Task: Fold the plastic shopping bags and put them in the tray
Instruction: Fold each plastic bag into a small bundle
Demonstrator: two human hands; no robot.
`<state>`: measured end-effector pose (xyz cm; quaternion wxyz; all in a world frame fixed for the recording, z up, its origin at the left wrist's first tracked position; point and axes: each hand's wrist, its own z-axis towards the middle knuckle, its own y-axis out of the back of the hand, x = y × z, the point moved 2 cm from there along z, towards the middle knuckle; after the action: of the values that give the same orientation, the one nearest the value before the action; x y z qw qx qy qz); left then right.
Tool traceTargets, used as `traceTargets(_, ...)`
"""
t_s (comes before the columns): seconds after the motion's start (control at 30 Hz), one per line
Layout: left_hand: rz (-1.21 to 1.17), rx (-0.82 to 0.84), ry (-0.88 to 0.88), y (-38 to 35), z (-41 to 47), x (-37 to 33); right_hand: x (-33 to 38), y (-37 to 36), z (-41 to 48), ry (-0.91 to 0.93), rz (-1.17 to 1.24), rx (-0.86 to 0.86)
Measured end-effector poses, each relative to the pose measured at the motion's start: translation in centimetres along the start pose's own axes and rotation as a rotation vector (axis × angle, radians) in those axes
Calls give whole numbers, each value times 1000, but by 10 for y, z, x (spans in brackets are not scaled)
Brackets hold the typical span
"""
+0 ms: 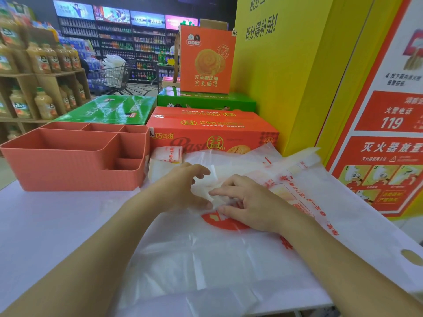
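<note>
A small, partly folded white plastic bag (pixel 202 187) lies in the middle of the table, on top of a large flat translucent bag with a red logo (pixel 206 259). My left hand (pixel 180 188) holds the small bag between curled fingers and thumb. My right hand (pixel 251 204) presses on its right end with straight fingers. More bags with red print (pixel 325 179) are spread out to the right. A folded bag bundle (pixel 166 160) sits just right of the salmon-pink compartment tray (pixel 68 177), whose compartments look empty.
Orange (pixel 212 131) and green (pixel 109 110) product cartons are stacked behind the work area. A yellow wall (pixel 286 88) with red posters stands at the right. Wooden shelves of juice bottles (pixel 41 76) are at the left. The table surface (pixel 57 225) is white.
</note>
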<state>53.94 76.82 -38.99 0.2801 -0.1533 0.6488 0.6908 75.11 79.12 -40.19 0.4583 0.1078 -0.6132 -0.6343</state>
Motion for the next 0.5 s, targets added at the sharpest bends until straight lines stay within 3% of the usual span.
traceTargets(0.23,-53,-85,83,19,-3,3,2,1,0,44,-84,-8)
traceTargets(0.37,17,80,226,25,-10,6,5,2,0,51,-102,-20)
traceTargets(0.5,64,128,223,21,-10,-1,6,2,1,58,-116,-24)
